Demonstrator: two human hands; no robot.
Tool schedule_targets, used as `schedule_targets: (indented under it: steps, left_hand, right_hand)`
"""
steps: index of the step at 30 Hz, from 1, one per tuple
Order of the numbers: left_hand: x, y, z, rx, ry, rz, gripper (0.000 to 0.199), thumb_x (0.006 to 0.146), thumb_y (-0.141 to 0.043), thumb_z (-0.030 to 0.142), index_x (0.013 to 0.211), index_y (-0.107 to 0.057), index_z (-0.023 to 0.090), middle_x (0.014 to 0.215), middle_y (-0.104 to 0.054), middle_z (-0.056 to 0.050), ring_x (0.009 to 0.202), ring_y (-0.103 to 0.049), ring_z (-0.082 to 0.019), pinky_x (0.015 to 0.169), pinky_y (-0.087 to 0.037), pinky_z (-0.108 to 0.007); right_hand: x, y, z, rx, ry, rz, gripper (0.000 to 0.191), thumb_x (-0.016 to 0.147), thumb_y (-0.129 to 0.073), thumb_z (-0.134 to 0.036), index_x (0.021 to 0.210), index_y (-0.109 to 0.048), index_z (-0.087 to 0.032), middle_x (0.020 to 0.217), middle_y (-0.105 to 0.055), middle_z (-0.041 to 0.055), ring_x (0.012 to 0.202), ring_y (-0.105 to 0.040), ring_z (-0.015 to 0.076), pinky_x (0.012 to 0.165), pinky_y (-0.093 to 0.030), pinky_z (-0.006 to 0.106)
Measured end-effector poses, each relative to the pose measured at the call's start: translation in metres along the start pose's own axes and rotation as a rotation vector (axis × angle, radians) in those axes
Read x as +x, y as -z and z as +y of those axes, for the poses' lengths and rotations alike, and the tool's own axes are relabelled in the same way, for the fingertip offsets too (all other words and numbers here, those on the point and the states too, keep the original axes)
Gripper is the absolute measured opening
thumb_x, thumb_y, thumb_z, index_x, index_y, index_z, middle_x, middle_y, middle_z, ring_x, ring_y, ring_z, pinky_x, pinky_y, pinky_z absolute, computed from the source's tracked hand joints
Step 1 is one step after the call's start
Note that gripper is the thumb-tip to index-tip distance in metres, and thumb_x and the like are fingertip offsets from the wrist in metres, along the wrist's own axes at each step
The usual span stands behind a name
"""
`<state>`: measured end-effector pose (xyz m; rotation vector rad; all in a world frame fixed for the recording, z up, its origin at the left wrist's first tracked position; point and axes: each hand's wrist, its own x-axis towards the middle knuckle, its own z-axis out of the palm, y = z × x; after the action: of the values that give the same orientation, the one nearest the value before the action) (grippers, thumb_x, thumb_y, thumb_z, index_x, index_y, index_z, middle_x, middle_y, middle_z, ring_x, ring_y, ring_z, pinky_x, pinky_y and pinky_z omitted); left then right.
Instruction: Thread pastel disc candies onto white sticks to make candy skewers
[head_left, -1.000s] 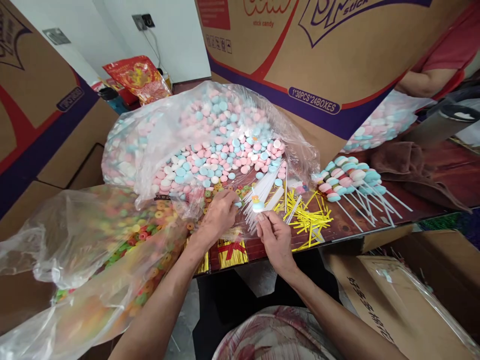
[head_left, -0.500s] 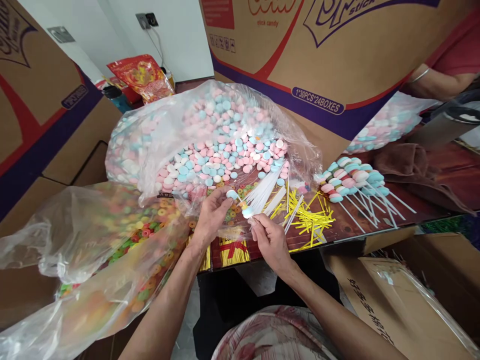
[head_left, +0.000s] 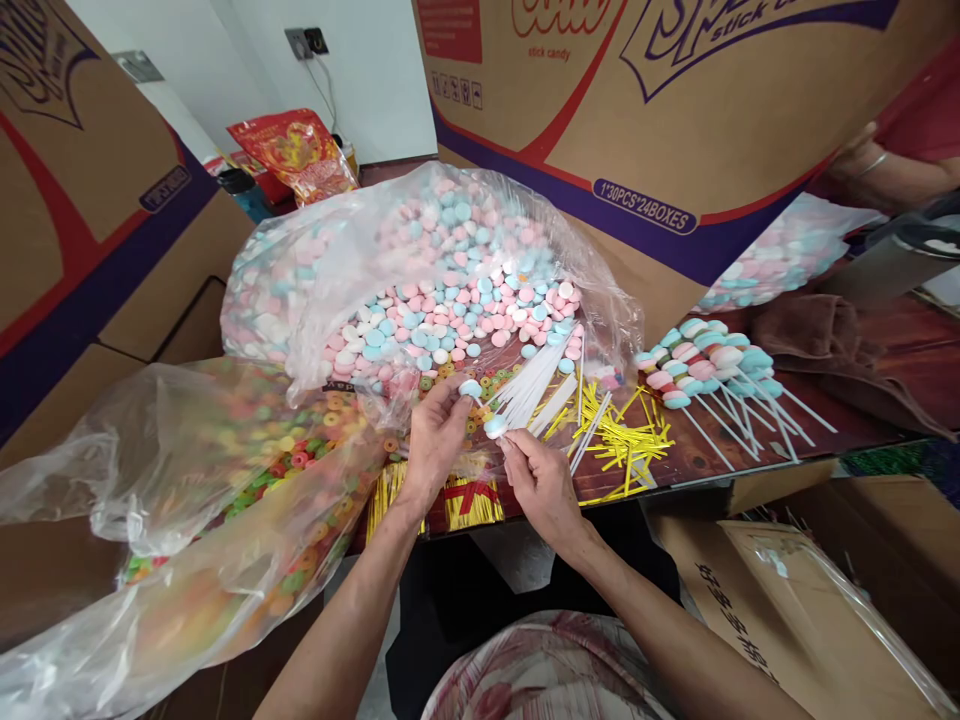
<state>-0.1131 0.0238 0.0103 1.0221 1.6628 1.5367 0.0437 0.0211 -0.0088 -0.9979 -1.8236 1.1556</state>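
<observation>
My left hand is closed, pinching a blue-and-white marshmallow between thumb and fingertips. Close by, my right hand is closed at the lower end of a marshmallow stick, whose blue-and-white marshmallow sits just above the fingertips. A small yellowish piece shows above that marshmallow, and the stick's tip points toward the left hand. Behind the hands lie loose white sticks. A large clear bag spills pink, blue and white marshmallows. Colourful candy rings fill another bag at the left.
Assembled marshmallow sticks are piled on the right, beside a brown cloth. Yellow twist ties lie nearer. Large cartons stand behind and left. An open box is below right. Another person's arm shows far right.
The view has shifted slightly. The left hand's marshmallow has tilted a little and stays close to the stick's tip. The other person's hand has moved slightly at far right.
</observation>
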Motion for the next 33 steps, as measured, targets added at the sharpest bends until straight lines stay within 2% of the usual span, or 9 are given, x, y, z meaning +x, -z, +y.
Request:
schedule_targets:
  steps: [4, 8, 14, 18, 24, 28, 31, 33]
  left_hand:
    - [-0.001, 0.001, -0.009, 0.130, -0.088, 0.021, 0.030, 0.087, -0.061, 0.029, 0.114, -0.070, 0.018, 0.116, -0.073, -0.010, 0.105, -0.068, -0.021, 0.094, -0.054, -0.035]
    - [-0.004, 0.001, -0.015, 0.286, -0.184, 0.048, 0.027, 0.088, -0.059, 0.025, 0.111, -0.072, 0.020, 0.112, -0.073, -0.009, 0.101, -0.069, -0.021, 0.092, -0.054, -0.035]
    - [-0.014, -0.009, -0.009, 0.410, -0.297, 0.085, 0.024, 0.092, -0.056, 0.020, 0.109, -0.073, 0.021, 0.106, -0.073, -0.007, 0.099, -0.068, -0.018, 0.092, -0.054, -0.033]
    - [-0.021, -0.013, -0.003, 0.490, -0.350, 0.050, 0.029, 0.096, -0.051, 0.018, 0.115, -0.072, 0.022, 0.112, -0.071, -0.007, 0.105, -0.067, -0.018, 0.094, -0.053, -0.030]
    - [-0.033, -0.015, -0.006, 0.408, -0.276, -0.105, 0.032, 0.099, -0.046, 0.024, 0.119, -0.072, 0.022, 0.115, -0.070, -0.008, 0.108, -0.066, -0.018, 0.097, -0.053, -0.032]
    - [-0.041, -0.013, -0.004, 0.315, -0.219, -0.177, 0.033, 0.099, -0.049, 0.030, 0.122, -0.072, 0.022, 0.122, -0.069, -0.009, 0.116, -0.064, -0.020, 0.104, -0.050, -0.035]
    - [-0.033, -0.008, 0.001, 0.269, -0.199, -0.249, 0.036, 0.099, -0.049, 0.035, 0.125, -0.071, 0.023, 0.126, -0.069, -0.008, 0.120, -0.063, -0.021, 0.106, -0.048, -0.035]
    - [-0.018, -0.001, 0.004, 0.279, -0.191, -0.237, 0.038, 0.099, -0.049, 0.036, 0.129, -0.069, 0.024, 0.121, -0.072, -0.007, 0.115, -0.065, -0.022, 0.103, -0.050, -0.036]
  right_hand:
    - [0.002, 0.001, 0.001, -0.047, 0.019, -0.014, 0.028, 0.100, -0.045, -0.030, 0.074, -0.052, -0.022, 0.058, -0.038, -0.0050, 0.053, -0.035, 0.0130, 0.052, -0.029, 0.026]
    - [0.005, 0.002, 0.004, -0.029, -0.001, -0.009, 0.028, 0.099, -0.045, -0.029, 0.073, -0.050, -0.022, 0.059, -0.038, -0.0046, 0.054, -0.036, 0.0130, 0.052, -0.030, 0.026]
    - [0.004, 0.001, 0.004, -0.014, -0.019, 0.031, 0.029, 0.098, -0.045, -0.029, 0.070, -0.047, -0.023, 0.059, -0.040, -0.0041, 0.055, -0.037, 0.0136, 0.052, -0.030, 0.026]
    - [0.003, 0.000, 0.004, -0.023, -0.035, 0.046, 0.029, 0.098, -0.045, -0.029, 0.070, -0.046, -0.024, 0.057, -0.039, -0.0047, 0.053, -0.036, 0.0135, 0.052, -0.029, 0.026]
    - [0.003, 0.000, 0.008, -0.015, -0.064, 0.065, 0.031, 0.100, -0.043, -0.030, 0.070, -0.045, -0.024, 0.055, -0.043, -0.0048, 0.052, -0.039, 0.0134, 0.052, -0.031, 0.026]
    - [0.004, 0.001, 0.008, -0.036, -0.075, 0.087, 0.031, 0.100, -0.044, -0.030, 0.070, -0.046, -0.024, 0.056, -0.049, -0.0042, 0.052, -0.046, 0.0132, 0.055, -0.035, 0.026]
    - [0.006, 0.002, 0.007, 0.001, -0.099, 0.075, 0.031, 0.101, -0.043, -0.030, 0.070, -0.045, -0.024, 0.055, -0.051, -0.0046, 0.050, -0.048, 0.0127, 0.056, -0.037, 0.026]
    - [0.006, 0.002, 0.006, 0.038, -0.106, 0.080, 0.032, 0.101, -0.043, -0.030, 0.070, -0.045, -0.024, 0.055, -0.050, -0.0051, 0.050, -0.048, 0.0123, 0.056, -0.037, 0.026]
